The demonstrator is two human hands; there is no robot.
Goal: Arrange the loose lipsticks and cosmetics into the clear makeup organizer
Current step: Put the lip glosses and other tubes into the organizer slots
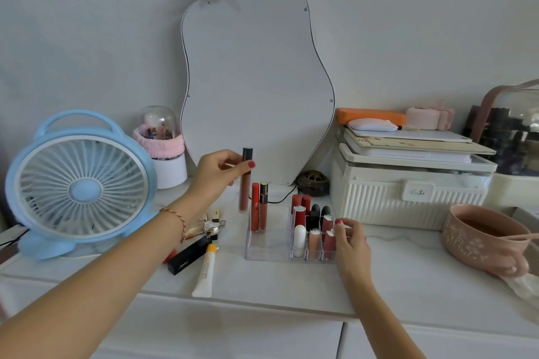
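Two upright lip-gloss tubes could be toppled as the brown black-capped gloss tube, pinched by the left hand, is lowered above the clear acrylic organizer, steadied by the right hand's curled fingers.

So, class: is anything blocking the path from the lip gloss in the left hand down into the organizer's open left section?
Nothing visible blocks it. The left hand holds the lip gloss upright just above and left of the clear organizer. Two gloss tubes stand at the back of that section; the space in front is open.
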